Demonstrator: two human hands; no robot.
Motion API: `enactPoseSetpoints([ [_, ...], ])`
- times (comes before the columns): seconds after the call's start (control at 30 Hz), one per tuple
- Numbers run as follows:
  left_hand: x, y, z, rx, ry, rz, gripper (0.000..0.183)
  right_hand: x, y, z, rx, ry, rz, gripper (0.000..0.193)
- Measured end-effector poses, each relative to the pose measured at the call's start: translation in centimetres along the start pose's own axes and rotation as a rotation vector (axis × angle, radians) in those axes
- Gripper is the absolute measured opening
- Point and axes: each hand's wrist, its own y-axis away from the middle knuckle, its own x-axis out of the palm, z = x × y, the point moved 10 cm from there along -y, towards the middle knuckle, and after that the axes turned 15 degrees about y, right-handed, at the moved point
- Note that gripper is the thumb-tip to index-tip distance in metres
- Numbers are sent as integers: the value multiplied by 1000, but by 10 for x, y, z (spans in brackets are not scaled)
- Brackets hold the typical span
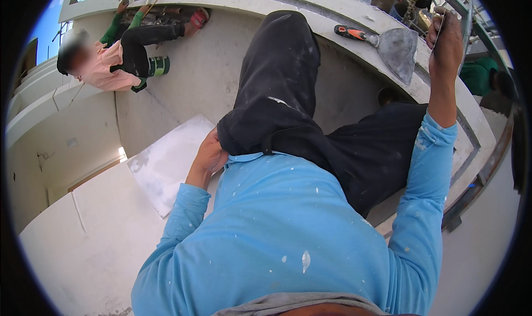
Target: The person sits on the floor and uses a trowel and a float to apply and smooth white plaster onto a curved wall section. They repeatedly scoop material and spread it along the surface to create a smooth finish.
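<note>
Because the orange-and-black-handled metal scraper (392, 49) lies on the curved white ledge (327, 20), work seems unfinished: your left hand (209, 151), grip unclear, touches black trousers (280, 67); your right hand (446, 45) pinches something thin (440, 29).

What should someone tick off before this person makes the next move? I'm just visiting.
1. Putty knife resting steadily: ok; it lies on the pale ledge.
2. Putty knife blade clean: cannot tell; it looks dull and grey.
3. Left hand away from clothing: not ok; it touches the dark trousers near the waist.
4. Right hand's object identified: cannot tell; only the narrow edge of a thin item shows at the fingers.
5. Co-worker in pink and green apart from the putty knife: ok; they sit over at the left.
</note>
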Motion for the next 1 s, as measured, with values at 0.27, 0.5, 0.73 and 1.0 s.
enactPoseSetpoints([
  [0.27, -18, -10, 4, -54, -152, -135, 40, 2, -2, -3, -1, -40, 81, 32],
  [0.5, -57, 7, 6, -208, -232, -250, 44, 8, 1, -1, -14, -34, 78, 32],
  [0.73, -83, 11, 18, -279, -79, -280, 50, 10, 5, 7, -17, 1, 108, 32],
  [1.0, -28, 8, 26, -334, 63, 256, 51, 10, 10, 13, -11, 11, 103, 36],
])
